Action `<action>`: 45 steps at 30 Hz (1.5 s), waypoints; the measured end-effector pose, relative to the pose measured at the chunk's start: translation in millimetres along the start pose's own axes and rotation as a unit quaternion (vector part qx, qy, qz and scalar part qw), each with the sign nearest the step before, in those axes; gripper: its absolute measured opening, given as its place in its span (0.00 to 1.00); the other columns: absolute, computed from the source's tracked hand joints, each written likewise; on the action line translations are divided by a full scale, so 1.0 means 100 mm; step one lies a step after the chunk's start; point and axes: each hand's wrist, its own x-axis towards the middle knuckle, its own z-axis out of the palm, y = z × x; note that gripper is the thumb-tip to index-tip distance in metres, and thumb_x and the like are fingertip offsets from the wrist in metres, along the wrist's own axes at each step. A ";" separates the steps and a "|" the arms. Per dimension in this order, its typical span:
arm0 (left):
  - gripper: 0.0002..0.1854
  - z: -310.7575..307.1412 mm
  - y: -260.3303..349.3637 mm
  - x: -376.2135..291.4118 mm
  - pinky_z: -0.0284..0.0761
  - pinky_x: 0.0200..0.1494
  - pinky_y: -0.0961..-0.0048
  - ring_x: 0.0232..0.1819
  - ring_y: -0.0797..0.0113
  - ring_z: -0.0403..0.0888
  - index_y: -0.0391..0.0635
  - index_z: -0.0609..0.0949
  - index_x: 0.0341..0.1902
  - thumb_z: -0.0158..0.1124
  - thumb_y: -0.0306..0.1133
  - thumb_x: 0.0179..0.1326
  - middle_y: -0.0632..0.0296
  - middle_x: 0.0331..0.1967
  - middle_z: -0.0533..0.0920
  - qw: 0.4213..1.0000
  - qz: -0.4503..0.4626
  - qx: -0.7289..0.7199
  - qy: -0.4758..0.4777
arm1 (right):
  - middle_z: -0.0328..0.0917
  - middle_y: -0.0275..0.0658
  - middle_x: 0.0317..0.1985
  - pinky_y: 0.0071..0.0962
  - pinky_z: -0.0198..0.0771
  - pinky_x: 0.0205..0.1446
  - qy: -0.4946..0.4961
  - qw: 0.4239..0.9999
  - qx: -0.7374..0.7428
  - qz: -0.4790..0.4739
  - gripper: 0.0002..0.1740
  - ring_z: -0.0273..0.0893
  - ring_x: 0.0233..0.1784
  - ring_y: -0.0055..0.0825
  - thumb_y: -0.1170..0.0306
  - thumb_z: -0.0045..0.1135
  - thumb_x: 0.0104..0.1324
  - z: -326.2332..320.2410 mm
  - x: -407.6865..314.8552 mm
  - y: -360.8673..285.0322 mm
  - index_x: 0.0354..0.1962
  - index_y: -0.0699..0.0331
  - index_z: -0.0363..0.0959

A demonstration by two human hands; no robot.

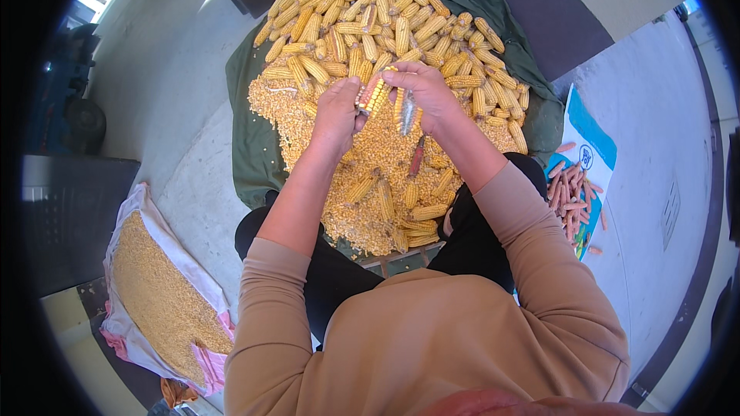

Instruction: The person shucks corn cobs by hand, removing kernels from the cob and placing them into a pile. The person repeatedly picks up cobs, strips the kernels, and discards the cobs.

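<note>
Both hands hold one partly shelled corn cob (376,94), its bare pinkish strip showing beside rows of yellow kernels. My left hand (340,108) grips its lower left end. At its upper right end are the thumb and finger of my right hand (425,89). Below my right palm another ear of corn (399,112) hangs; whether that hand holds it too, I cannot tell. Loose kernels (306,133) cover the green cloth (248,150) beneath. A red-handled tool (416,157) lies on the kernels, its tip hidden. Unshelled ears (428,26) are heaped beyond the hands.
Bare cobs (572,199) lie on a blue and white printed sack (601,147) at the right. A white and pink sheet (167,242) holds fine yellow grain (156,294) at lower left. A dark box-like object (75,219) stands at the left. Several ears (428,212) lie nearer my legs.
</note>
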 end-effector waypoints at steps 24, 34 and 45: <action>0.17 0.04 -0.15 0.06 0.66 0.34 0.80 0.31 0.80 0.69 0.38 0.79 0.40 0.54 0.42 0.68 0.68 0.27 0.75 0.978 0.146 0.149 -0.014 | 0.77 0.35 0.34 0.20 0.70 0.36 -0.011 1.000 -0.008 -0.015 0.18 0.74 0.32 0.20 0.69 0.62 0.61 0.07 -0.04 0.02 0.46 0.69 0.74; 0.21 0.09 0.00 0.01 0.60 0.15 0.83 0.18 0.83 0.65 0.45 0.78 0.37 0.51 0.52 0.67 0.69 0.21 0.73 0.993 0.049 0.109 0.003 | 0.79 0.37 0.37 0.21 0.71 0.41 -0.068 0.994 -0.072 -0.048 0.25 0.76 0.36 0.20 0.79 0.63 0.53 0.07 -0.09 0.03 0.51 0.71 0.72; 0.23 0.00 -0.19 0.16 0.62 0.18 0.82 0.20 0.79 0.67 0.42 0.79 0.37 0.51 0.53 0.67 0.67 0.22 0.73 0.976 0.146 0.157 0.032 | 0.79 0.39 0.37 0.20 0.72 0.41 -0.086 0.991 -0.074 -0.067 0.27 0.76 0.35 0.19 0.79 0.63 0.52 0.06 -0.10 0.11 0.52 0.71 0.72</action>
